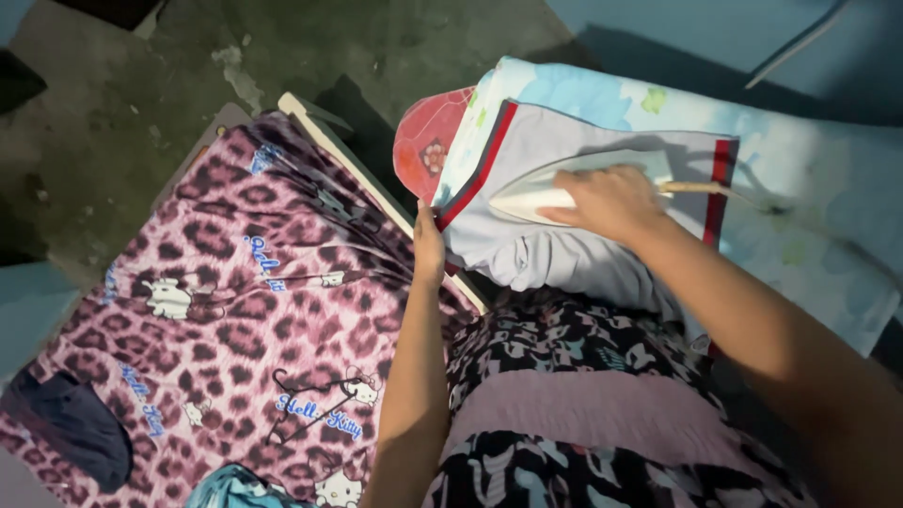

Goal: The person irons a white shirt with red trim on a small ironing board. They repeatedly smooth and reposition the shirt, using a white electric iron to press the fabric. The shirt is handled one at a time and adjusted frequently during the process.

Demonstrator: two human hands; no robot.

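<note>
The right hand reaches in from the lower right of the frame, arm stretched up toward the centre, its fingers wrapped over the handle of a pale iron whose tip points left. The iron rests flat on a grey garment with red and dark trim, spread over a board with a floral blue cover in the upper right. The left hand comes up from the bottom centre, forearm nearly vertical, fingers held together and straight, pressing on the left edge of the garment just left of the iron's tip. The two hands are near each other but apart. To the left lies a pink leopard-print cloth, and a red cushion shows at the board's end.
</note>
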